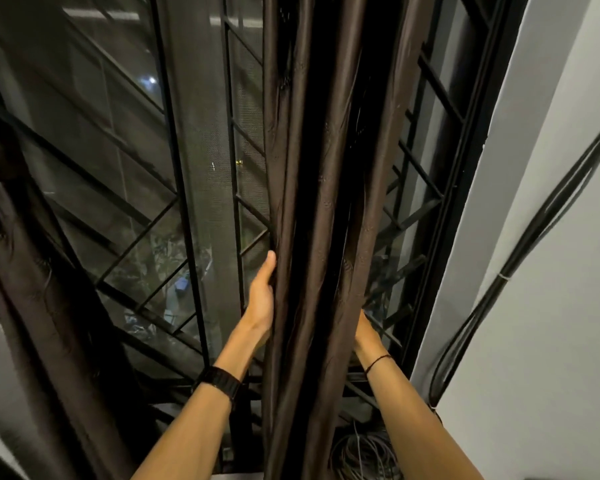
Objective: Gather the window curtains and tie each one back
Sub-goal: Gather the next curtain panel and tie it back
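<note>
A dark brown curtain (312, 202) hangs in tight vertical folds down the middle of the window. My left hand (262, 296) presses against its left edge, thumb up, fingers wrapped behind the fabric. My right hand (366, 332) reaches behind the curtain's right edge and is mostly hidden by the folds. Both hands squeeze the curtain between them. A second brown curtain (32, 271) hangs bunched at the far left. No tie-back is visible.
Behind the curtains is a window with a black metal grille (146, 209) and mesh screen. A white wall (551, 271) on the right carries black cables (520, 258). A coil of cables (364, 452) lies at the sill under the curtain.
</note>
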